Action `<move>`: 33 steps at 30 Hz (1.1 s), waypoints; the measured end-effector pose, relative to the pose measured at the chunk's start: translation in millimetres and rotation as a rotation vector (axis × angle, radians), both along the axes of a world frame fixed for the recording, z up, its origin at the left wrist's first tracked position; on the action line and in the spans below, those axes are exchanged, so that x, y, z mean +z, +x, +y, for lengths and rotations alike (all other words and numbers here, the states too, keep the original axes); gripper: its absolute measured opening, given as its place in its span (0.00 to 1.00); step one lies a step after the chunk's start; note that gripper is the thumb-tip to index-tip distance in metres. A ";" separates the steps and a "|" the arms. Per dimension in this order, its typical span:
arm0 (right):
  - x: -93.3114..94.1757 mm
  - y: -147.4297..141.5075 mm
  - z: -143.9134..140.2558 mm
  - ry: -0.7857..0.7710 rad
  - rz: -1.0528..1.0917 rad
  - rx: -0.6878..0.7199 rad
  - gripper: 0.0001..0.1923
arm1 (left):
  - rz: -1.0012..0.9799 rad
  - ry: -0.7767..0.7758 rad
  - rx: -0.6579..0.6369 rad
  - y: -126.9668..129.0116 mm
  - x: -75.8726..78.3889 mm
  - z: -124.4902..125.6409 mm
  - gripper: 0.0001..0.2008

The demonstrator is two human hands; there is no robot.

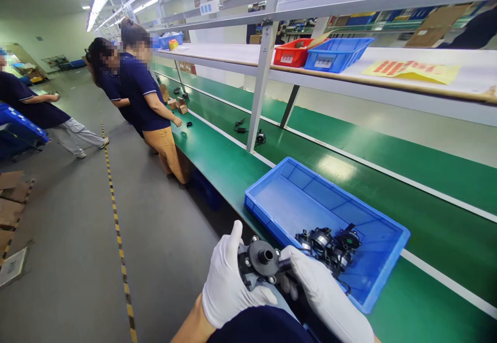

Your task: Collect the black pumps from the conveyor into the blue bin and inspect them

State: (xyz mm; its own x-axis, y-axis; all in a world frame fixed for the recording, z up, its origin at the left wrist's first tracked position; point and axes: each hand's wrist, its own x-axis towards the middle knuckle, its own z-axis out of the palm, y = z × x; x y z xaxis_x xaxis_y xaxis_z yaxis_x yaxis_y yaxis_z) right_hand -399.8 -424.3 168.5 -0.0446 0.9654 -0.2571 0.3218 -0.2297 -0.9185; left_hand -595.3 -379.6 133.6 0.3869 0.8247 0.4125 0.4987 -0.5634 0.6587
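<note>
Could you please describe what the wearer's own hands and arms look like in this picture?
Both hands wear smooth white gloves: the left hand to the wrist, the right hand further up the forearm. The left forearm is bare beyond the glove. No markings or cables show on them.

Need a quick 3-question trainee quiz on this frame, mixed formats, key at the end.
1. True or false: the black round plastic pump part is held in both white-gloved hands, left hand and right hand.
2. Where do the other black pump parts lie? A) on the upper shelf B) in the near corner of the large blue plastic tray C) on the floor
3. Fill in: on the white upper shelf, beside the small blue bin, stands a ___ bin.

Key: 1 true; 2 B; 3 red
</note>
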 end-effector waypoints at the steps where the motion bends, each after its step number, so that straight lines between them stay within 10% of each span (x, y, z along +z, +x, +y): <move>1: 2.2 -0.7 1.6 -0.039 -0.020 -0.003 0.29 | 0.002 -0.002 -0.002 -0.1 0.5 -0.9 0.58; 7: 0.6 11.5 -0.4 0.173 0.000 0.144 0.32 | -0.169 0.046 -0.106 -17.2 -7.8 -1.5 0.66; 10: -7.2 19.5 -7.8 0.328 0.148 0.212 0.31 | -0.371 -0.056 -0.046 -31.9 -12.8 2.8 0.53; 18: -8.1 -5.0 3.8 -0.225 0.573 -0.321 0.36 | -0.384 -0.542 -0.047 -34.9 14.3 -2.7 0.24; 23: 9.5 -20.2 11.5 -0.167 0.264 -0.156 0.38 | -0.342 -0.675 -0.182 -20.7 20.4 -8.5 0.41; 29: 31.0 -30.9 4.7 0.081 0.210 0.030 0.33 | -0.802 -1.067 -0.208 -8.0 -8.6 2.1 0.36; 33: 38.6 -35.1 3.6 0.095 0.077 0.097 0.32 | -0.863 -1.062 -0.189 -6.2 -20.4 -0.7 0.35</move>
State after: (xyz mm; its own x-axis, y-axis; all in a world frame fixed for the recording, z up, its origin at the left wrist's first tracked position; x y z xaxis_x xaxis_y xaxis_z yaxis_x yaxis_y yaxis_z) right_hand -434.9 -420.7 207.1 -0.1548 0.9754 -0.1569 0.2657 -0.1119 -0.9575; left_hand -601.5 -380.2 113.2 0.4728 0.8555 -0.2111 -0.3100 0.3858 0.8689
